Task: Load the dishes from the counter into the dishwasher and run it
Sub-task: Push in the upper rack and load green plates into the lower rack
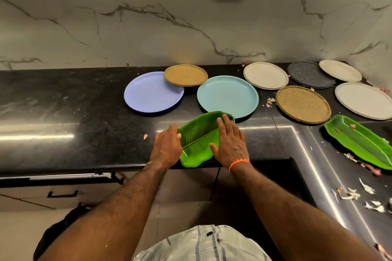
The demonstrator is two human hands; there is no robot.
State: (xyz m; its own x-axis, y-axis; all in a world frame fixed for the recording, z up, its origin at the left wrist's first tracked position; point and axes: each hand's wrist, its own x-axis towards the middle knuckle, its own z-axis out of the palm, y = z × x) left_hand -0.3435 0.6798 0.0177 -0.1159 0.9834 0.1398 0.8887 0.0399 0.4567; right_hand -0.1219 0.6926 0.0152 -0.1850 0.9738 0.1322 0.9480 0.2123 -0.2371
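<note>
A green leaf-shaped plate (198,133) lies at the front edge of the black counter (63,112), its near end sticking out past the edge. My left hand (166,147) grips its left rim with curled fingers. My right hand (230,144) lies flat on its right half, fingers straight, thumb on the plate's inside. Behind it sit a light blue plate (228,96), a purple plate (152,92) and a speckled brown plate (185,75) that overlaps the purple one.
To the right lie a second brown plate (303,104), several white plates (266,75), a dark grey plate (310,74) and another green leaf plate (360,143). Peel scraps (352,194) litter the right counter. A drawer handle (62,194) shows below the counter.
</note>
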